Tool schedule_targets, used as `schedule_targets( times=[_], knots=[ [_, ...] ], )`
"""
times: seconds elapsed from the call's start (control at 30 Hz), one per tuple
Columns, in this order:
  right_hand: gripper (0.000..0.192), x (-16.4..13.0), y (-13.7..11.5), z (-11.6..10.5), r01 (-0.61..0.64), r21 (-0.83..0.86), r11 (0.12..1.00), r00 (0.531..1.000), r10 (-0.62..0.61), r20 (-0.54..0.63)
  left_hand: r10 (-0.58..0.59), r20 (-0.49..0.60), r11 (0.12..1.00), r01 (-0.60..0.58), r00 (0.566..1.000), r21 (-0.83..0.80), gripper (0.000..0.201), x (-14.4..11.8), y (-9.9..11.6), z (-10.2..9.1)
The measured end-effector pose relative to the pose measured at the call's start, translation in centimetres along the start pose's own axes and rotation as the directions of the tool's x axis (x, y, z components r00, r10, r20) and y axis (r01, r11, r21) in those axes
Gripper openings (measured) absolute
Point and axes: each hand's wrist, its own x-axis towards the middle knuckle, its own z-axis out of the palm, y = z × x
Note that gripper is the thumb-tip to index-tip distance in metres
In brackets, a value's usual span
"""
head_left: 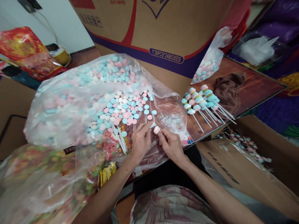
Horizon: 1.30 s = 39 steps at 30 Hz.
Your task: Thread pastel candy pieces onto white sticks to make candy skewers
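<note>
Between my hands is a pink and white candy (157, 130), close to the fingertips of my right hand (171, 143), which are pinched on what looks like its stick, mostly hidden. My left hand (141, 139) pinches a blue candy (152, 125) just beside it. Loose pink, white and blue candies (126, 106) spill from a large clear plastic bag (58, 93) in front of me. White sticks (120, 140) lie by my left hand over red and yellow ring-shaped sweets (109, 143).
Finished-looking candy skewers (203, 101) lie on the table (254, 90) at right, beside a brown cloth (230, 88). A big cardboard carton (140, 34) stands behind. An open box (233, 168) holding wrapped pieces is at lower right. Yellow twist ties (107, 173) lie near my left forearm.
</note>
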Motion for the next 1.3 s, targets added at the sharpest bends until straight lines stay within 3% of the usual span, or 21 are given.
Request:
schedule_targets(
  times=[0.13,0.27,0.37,0.43,0.53,0.67,0.8,0.9,1.1,1.3],
  knots=[
    [0.029,0.3,0.0,0.0,-0.012,0.006,1.0,1.0,0.012,-0.004,-0.012,0.099,0.992,0.024,0.995,-0.121,0.031,-0.3,0.2,-0.1],
    [0.03,0.5,0.2,0.2,-0.023,0.077,0.997,0.999,0.025,-0.023,-0.091,0.151,0.971,0.121,0.984,-0.204,0.035,0.0,0.2,-0.4],
    [0.029,0.5,0.1,0.3,-0.024,0.162,0.987,0.998,0.033,-0.051,-0.162,0.119,0.95,0.187,0.98,-0.249,0.036,0.7,-0.4,-2.0],
    [0.027,0.3,0.0,0.3,-0.023,0.198,0.98,0.997,0.038,-0.072,-0.221,0.018,0.957,0.22,0.975,-0.188,0.034,1.1,-1.2,-3.9],
    [0.026,0.1,-0.1,0.3,-0.022,0.216,0.976,0.995,0.042,-0.091,-0.27,-0.11,0.961,0.274,0.957,0.027,0.025,1.1,-2.6,-7.3],
    [0.026,0.0,-0.1,0.3,0.006,0.174,0.985,0.996,0.01,-0.093,-0.178,-0.029,0.957,0.18,0.984,0.225,0.019,-0.1,-3.2,-9.7],
    [0.025,0.0,0.1,0.4,0.007,0.165,0.986,0.996,0.008,-0.089,-0.041,0.181,0.969,-0.006,0.983,0.247,0.016,-1.8,-2.8,-8.5],
    [0.025,-0.1,0.2,0.4,0.0,0.16,0.987,0.997,0.012,-0.074,-0.063,0.276,0.97,-0.006,0.959,0.241,0.019,-2.5,-2.8,-7.3],
    [0.026,0.0,0.3,0.4,-0.001,0.142,0.99,0.998,0.01,-0.064,-0.085,0.266,0.978,0.029,0.96,0.206,0.01,-2.3,-3.3,-7.0],
    [0.027,0.1,0.2,0.4,-0.011,0.133,0.991,0.999,0.017,-0.051,-0.123,0.233,0.982,0.085,0.965,0.169,0.01,-1.9,-2.5,-7.5]
  ],
)
